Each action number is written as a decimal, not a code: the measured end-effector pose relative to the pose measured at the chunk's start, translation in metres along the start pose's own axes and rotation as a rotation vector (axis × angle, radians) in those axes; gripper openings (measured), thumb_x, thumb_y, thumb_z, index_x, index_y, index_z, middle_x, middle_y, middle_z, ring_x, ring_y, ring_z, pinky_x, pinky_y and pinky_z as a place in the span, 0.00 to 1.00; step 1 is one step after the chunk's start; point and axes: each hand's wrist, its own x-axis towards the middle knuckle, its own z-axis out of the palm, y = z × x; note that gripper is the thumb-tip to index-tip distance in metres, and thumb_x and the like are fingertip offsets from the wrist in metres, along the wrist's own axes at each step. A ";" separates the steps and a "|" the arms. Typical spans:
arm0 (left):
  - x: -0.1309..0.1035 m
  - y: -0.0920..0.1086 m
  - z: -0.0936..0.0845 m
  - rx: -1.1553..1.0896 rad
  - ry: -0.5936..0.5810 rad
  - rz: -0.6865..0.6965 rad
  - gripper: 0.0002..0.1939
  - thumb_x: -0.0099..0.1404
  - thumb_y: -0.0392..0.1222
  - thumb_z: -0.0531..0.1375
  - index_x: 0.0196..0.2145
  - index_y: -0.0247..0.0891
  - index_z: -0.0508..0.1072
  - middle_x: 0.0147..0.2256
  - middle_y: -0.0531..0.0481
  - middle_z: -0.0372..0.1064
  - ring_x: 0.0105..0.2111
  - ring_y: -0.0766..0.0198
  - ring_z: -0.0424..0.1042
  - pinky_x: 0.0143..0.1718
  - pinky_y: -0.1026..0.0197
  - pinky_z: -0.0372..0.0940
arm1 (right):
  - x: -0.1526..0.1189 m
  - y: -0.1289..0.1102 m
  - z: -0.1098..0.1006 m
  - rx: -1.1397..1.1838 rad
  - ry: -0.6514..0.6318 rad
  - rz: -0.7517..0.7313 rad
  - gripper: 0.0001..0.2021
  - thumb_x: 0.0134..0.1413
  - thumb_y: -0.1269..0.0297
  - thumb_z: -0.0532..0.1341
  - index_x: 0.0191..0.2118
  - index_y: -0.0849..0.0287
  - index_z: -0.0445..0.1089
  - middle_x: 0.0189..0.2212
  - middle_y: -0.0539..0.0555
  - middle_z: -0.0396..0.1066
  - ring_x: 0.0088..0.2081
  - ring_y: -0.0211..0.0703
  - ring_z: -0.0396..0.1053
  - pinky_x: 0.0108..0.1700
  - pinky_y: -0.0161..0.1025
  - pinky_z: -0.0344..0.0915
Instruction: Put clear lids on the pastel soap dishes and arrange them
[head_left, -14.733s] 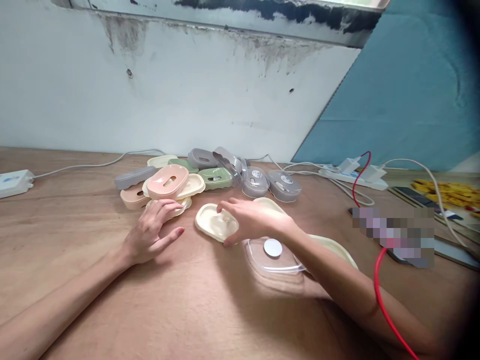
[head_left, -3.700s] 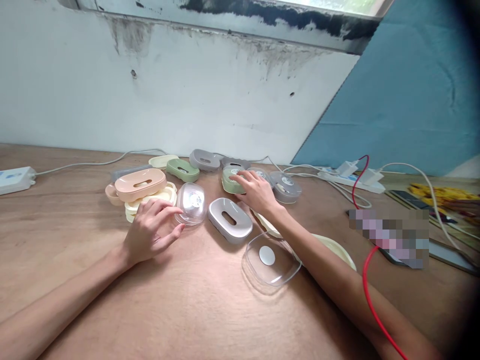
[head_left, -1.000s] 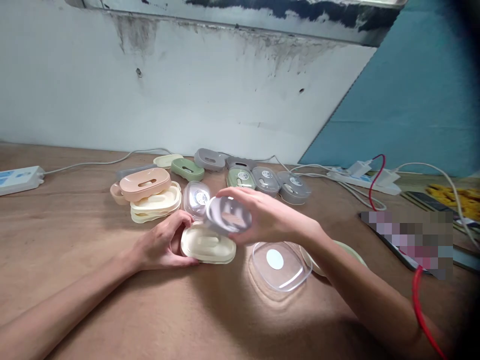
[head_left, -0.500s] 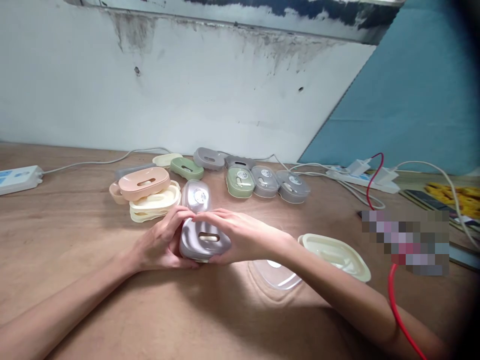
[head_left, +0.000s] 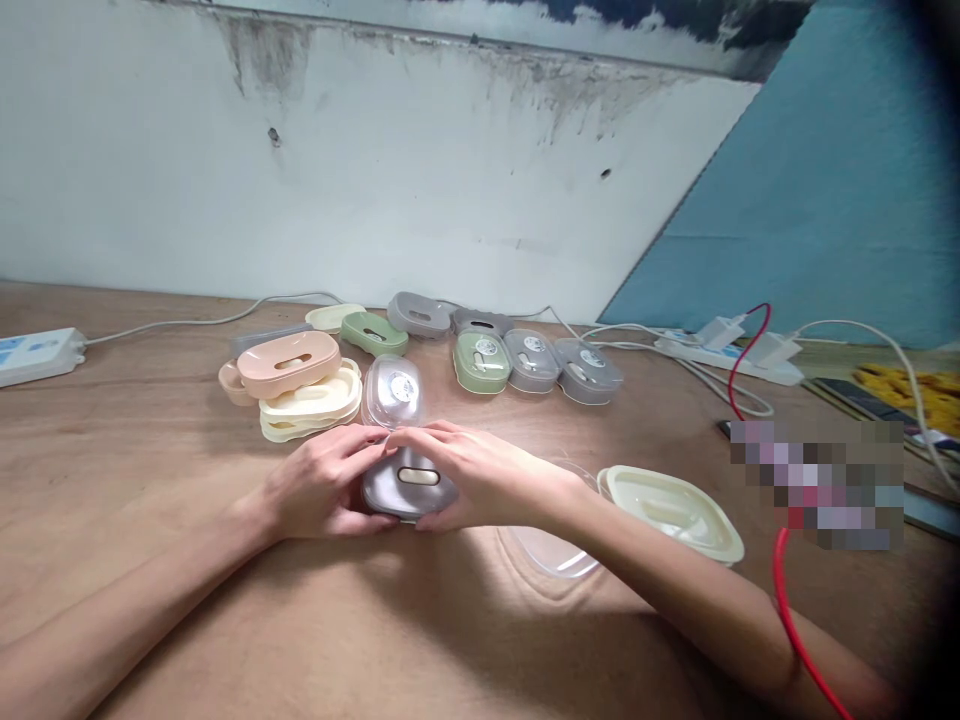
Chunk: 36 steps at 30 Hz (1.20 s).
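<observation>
A grey-lilac soap box [head_left: 386, 492] with an oval slot in its top sits between both my hands, low over the table or on it. A cream piece fills the slot. My left hand [head_left: 319, 485] grips the left end, thumb at the near side. My right hand [head_left: 487, 475] wraps the right end, its fingers meeting the left ones at the far edge. Just beyond stands a lilac soap box with a clear lid and round sticker [head_left: 394, 390]. A clear lid [head_left: 555, 550] lies partly hidden under my right forearm, beside a cream tray [head_left: 675, 510].
At the left are a pink soap box shell [head_left: 291, 366] and stacked cream parts [head_left: 311, 405]. Behind lie a green shell [head_left: 375, 333] and a grey one [head_left: 418, 315]. Lidded green [head_left: 481, 365] and grey boxes [head_left: 589, 372] stand farther right. Power strips [head_left: 727, 358] and a red cable [head_left: 784, 600] flank the table.
The cream piece now fills the slot, where a dark gap showed before. My fingers have shifted slightly on the soap box, and both hands stay around it.
</observation>
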 end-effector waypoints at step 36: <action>0.006 0.007 0.002 -0.079 -0.062 -0.150 0.38 0.61 0.59 0.66 0.61 0.41 0.59 0.63 0.37 0.62 0.61 0.43 0.59 0.59 0.40 0.65 | 0.009 0.038 0.003 0.110 0.060 0.216 0.29 0.71 0.42 0.48 0.72 0.44 0.54 0.71 0.65 0.47 0.61 0.58 0.68 0.66 0.59 0.59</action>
